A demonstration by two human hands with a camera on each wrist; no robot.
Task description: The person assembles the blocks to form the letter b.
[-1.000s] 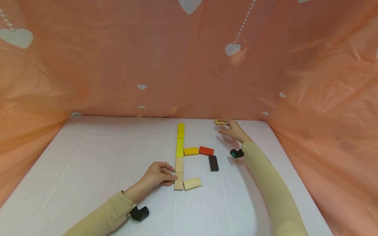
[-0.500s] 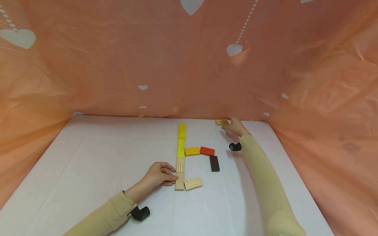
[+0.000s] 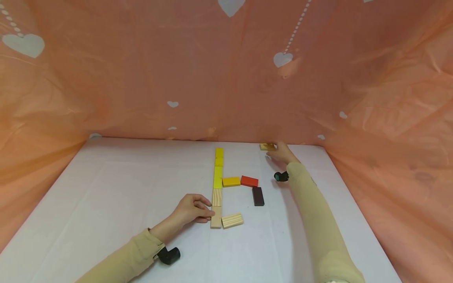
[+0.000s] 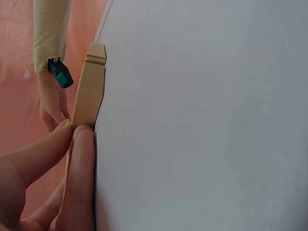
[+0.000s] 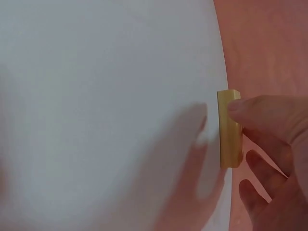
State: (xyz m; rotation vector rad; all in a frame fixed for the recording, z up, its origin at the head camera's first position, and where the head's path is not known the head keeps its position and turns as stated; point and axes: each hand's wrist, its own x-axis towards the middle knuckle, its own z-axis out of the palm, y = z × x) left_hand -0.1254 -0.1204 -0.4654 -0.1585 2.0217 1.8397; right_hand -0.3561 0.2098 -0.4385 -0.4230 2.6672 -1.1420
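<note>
At the near end of a straight row of blocks, my left hand [image 3: 192, 208] pinches a plain wooden block [image 3: 216, 221] with thumb and index finger; in the left wrist view the fingers [image 4: 83, 163] hide part of it. Far off at the table's back edge, my right hand [image 3: 283, 152] pinches another light wooden block [image 5: 230, 139], thumb on its face and index finger behind, the other fingers spread loosely. Beyond the left hand, the row continues with a striped wooden block [image 3: 217, 197] and yellow blocks [image 3: 217, 177].
Right of the row lie an orange-yellow block [image 3: 231, 181], a red block [image 3: 249, 181] and a dark brown block [image 3: 258, 196]. A striped light block [image 3: 232, 220] lies slanted beside the row's near end. An orange curtain [image 3: 226, 86] rises behind the white table [image 3: 124, 188].
My right hand has moved slightly right and closed in on the block at the back edge, thumb and finger now on it. The left hand keeps its place.
</note>
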